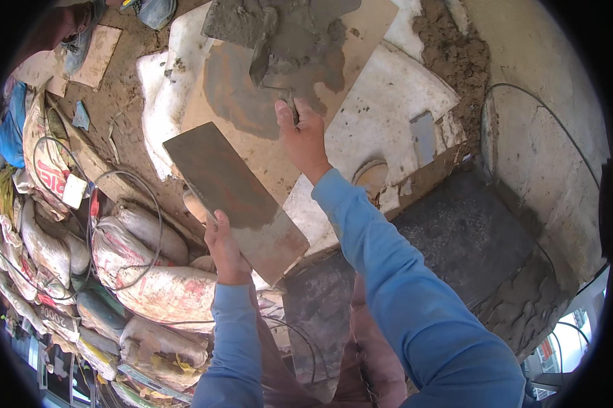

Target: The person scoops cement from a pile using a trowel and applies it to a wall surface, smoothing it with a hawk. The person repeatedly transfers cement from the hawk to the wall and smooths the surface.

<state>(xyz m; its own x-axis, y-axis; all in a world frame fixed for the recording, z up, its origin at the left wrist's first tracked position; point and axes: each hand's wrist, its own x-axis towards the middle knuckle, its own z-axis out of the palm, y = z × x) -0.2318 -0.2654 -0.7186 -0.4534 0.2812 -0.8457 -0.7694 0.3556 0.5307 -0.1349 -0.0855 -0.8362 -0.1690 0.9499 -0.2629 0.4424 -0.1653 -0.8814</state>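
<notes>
My left hand (226, 250) is closed on the near left edge of a flat rectangular tile (235, 190), thumb on top. The tile is held tilted; most of its face is dark and wet grey, with a paler, brownish near end. My right hand (303, 132) is wrapped round the handle of a trowel (260, 62), whose mortar-smeared blade points away from me. That blade rests at a heap of wet grey mortar (306, 41) on a tan board (347, 85). A tan rounded piece shows beneath the tile's left edge; I cannot make out what it is.
White dirty sheets (395, 95) lie under and around the board. Filled sacks (160, 292) pile up at the left, with a black cable (160, 231) looped over them. Dark slabs (469, 238) and a concrete wall (544, 136) are at the right. Someone's shoes (78, 51) show at the far left.
</notes>
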